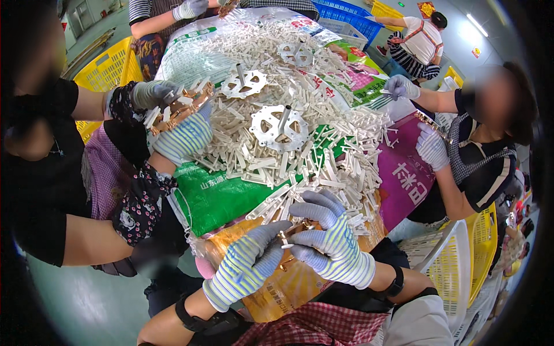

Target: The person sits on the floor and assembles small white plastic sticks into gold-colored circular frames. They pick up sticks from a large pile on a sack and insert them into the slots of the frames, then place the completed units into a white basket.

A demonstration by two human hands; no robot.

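Observation:
Both my hands wear striped gloves with grey fingers and meet at the near edge of the heap. My left hand [247, 266] is closed on a copper-coloured metal part [299, 227], mostly hidden by the fingers. Opposite it, my right hand [334, 245] pinches the same part with thumb and fingers. A small white plastic piece [285, 240] shows at the part's end, between the two hands. Just beyond lies a large heap of white plastic strips [254, 155]. Three silvery toothed discs with upright rods stand in it, the nearest one [279, 128] in the middle.
Printed sacks, one green [222, 199] and one purple [404, 164], lie under the heap. Co-workers' gloved hands [184, 135] hold copper-coloured parts at left and right; another person works at the far side. Yellow baskets [107, 69] stand around.

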